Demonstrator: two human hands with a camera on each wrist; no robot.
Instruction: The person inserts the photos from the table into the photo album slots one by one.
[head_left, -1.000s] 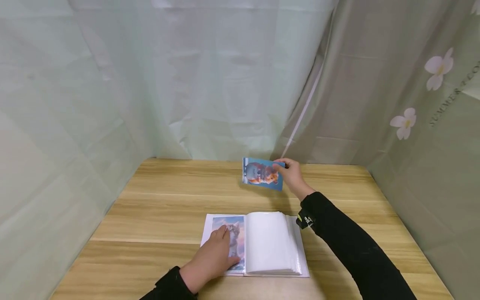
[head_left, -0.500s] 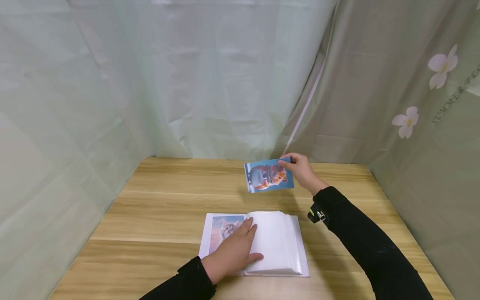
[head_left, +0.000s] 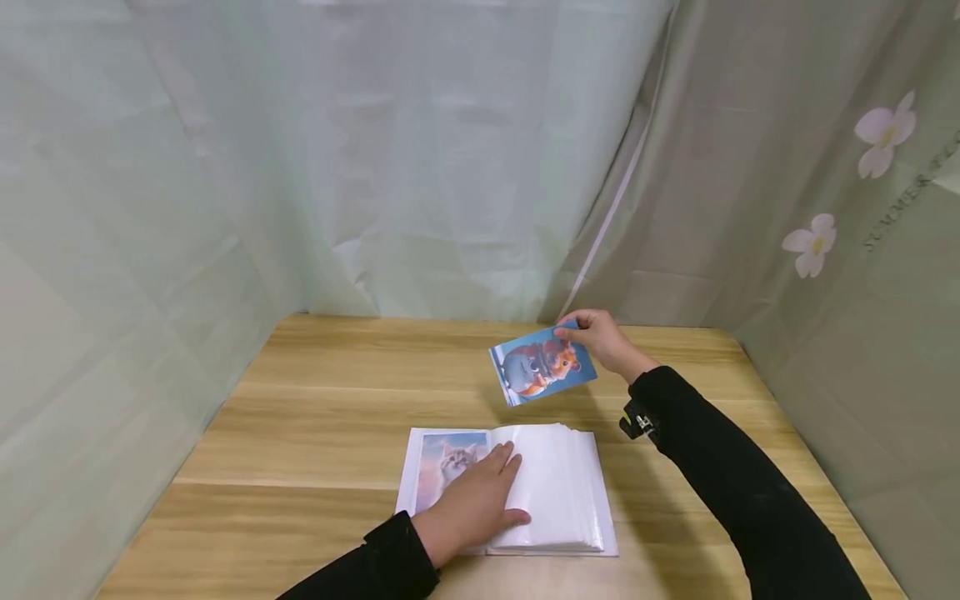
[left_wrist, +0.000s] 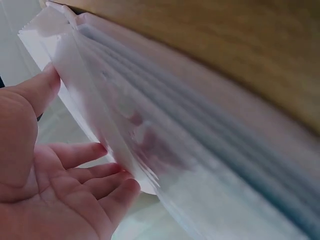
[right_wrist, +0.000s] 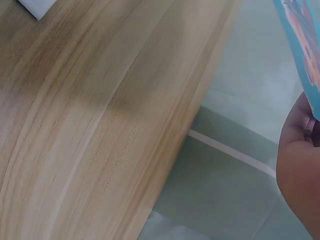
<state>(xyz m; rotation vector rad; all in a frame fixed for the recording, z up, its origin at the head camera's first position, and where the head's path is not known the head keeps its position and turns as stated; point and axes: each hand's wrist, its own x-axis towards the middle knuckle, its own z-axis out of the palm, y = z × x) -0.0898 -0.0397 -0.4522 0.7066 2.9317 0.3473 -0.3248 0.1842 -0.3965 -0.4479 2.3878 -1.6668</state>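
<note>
An open photo album (head_left: 551, 492) with white, clear-sleeved pages lies near the front of the table. Its left page carries a kitten picture (head_left: 438, 467), partly covered by my left hand (head_left: 476, 504). That hand lies across the inner fold with its fingers extended; in the left wrist view its fingertips (left_wrist: 127, 182) meet the plastic page sleeve. Above the table behind the album, my right hand (head_left: 600, 337) pinches a blue photo card (head_left: 542, 367) by its upper right corner. The card shows a hamster-like cartoon animal and tilts down to the left.
The wooden table (head_left: 300, 467) extends on all sides of the album. Pale curtains (head_left: 450, 167) hang behind and at both sides, the right one printed with white flowers (head_left: 812, 244). A small device (head_left: 637, 421) is strapped at my right wrist.
My left hand has slid right from the kitten picture onto the album's fold and right page. The right hand has shifted slightly right, tilting the photo card's left end downward.
</note>
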